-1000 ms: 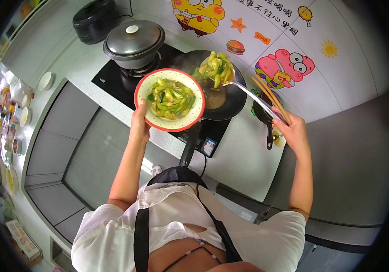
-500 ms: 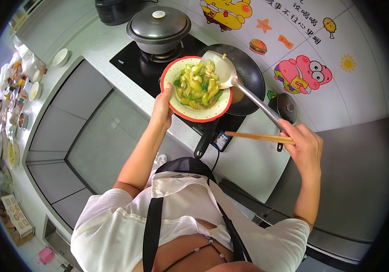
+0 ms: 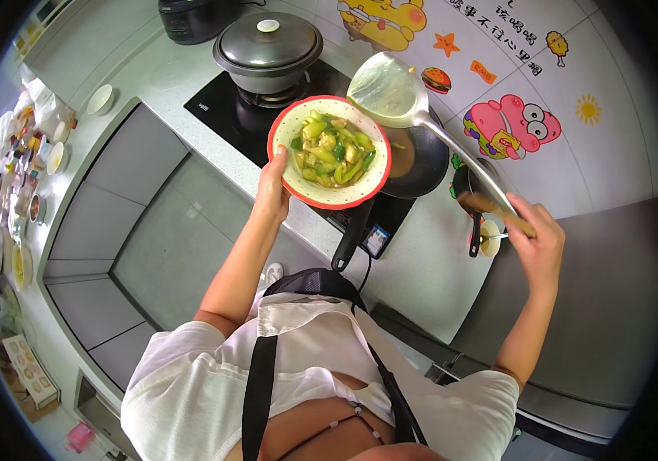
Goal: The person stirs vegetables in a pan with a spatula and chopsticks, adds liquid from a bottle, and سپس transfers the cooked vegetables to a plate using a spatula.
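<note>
My left hand (image 3: 272, 187) grips the near rim of a white plate with a red edge (image 3: 303, 185), heaped with green vegetable pieces (image 3: 330, 148). The plate hangs over the front of the stove, partly above a black wok (image 3: 419, 157). My right hand (image 3: 536, 240) is closed on the wooden end of a long metal spatula (image 3: 387, 94). Its empty blade is lifted above the far side of the plate and the wok.
A lidded grey pot (image 3: 267, 49) sits on the black cooktop (image 3: 225, 111) behind the plate. The wok's handle (image 3: 350, 235) juts toward me. A small dark ladle pan (image 3: 470, 201) lies on the grey counter (image 3: 429, 269). Jars and small bowls line the left counter (image 3: 33, 146).
The spatula tipped its load of vegetables onto the plate and now rises empty. The plate has stayed by the wok in my left hand.
</note>
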`<state>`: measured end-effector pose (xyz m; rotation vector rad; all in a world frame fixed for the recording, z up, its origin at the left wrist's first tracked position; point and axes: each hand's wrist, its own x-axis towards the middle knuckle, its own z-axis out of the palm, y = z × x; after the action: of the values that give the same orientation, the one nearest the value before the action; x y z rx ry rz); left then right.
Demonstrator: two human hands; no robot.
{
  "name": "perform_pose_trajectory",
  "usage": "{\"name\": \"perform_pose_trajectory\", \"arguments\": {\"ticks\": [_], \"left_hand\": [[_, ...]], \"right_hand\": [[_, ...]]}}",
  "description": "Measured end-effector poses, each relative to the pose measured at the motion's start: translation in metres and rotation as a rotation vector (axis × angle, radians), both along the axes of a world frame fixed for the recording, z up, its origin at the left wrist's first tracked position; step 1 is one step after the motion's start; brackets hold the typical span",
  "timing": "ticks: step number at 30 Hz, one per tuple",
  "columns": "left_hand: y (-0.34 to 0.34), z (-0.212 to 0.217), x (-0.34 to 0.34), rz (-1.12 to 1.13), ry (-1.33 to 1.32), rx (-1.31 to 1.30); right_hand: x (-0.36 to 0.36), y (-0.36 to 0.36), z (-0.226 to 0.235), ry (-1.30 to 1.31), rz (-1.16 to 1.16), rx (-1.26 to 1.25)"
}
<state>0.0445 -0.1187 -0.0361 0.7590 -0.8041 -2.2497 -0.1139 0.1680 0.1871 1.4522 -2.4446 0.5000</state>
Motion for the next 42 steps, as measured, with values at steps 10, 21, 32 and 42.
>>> {"name": "perform_pose_trajectory", "arguments": {"ticks": [10,21,32,42], "left_hand": [[-0.001,-0.013,-0.002,0.1,-0.044,-0.024],[-0.003,-0.019,0.013,0.235,-0.051,-0.068],[-0.01,-0.015,0.018,0.274,-0.102,-0.047],[-0.014,-0.014,0.016,0.213,-0.068,-0.049]], "right_hand": [[-0.112,0.029,-0.057,-0.755,-0.262,0.172],[-0.194,0.011,-0.086,-0.825,-0.195,0.478],[-0.163,-0.05,-0.209,-1.0,-0.109,0.041],[-0.128,-0.06,-0.204,-0.809,-0.263,-0.044]]}}
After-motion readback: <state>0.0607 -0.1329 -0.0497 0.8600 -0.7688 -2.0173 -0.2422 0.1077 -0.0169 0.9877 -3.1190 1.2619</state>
